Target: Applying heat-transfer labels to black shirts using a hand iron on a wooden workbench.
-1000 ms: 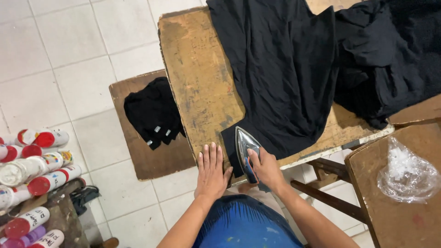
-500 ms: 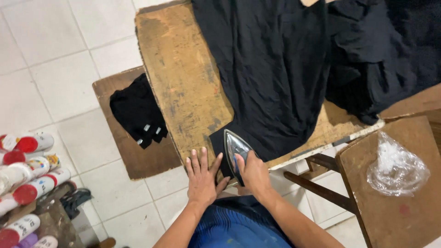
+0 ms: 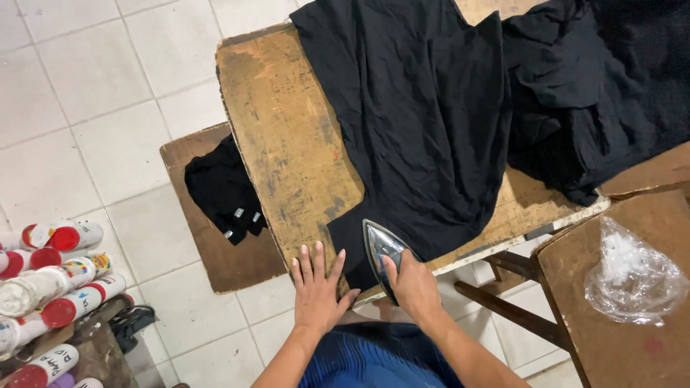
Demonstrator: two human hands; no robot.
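Worn wooden table (image 3: 287, 144) across upper centre. Black garment (image 3: 417, 122) spread flat over it, lower edge reaching bottom centre. Right hand (image 3: 411, 286) wrapped around iron (image 3: 381, 251), standing on that lower edge. Left hand (image 3: 316, 287) just left of iron, fingers spread, pressed flat beside the cloth.

Small garment workshop, likely home-run: worn wooden desk (image 3: 287, 144) as ironing surface, black garment (image 3: 424, 122) spread under iron (image 3: 381, 251), heap of black clothes (image 3: 596, 93), folded labelled pieces (image 3: 226, 194), spray cans (image 3: 50, 280), white tiled floor (image 3: 86, 108).
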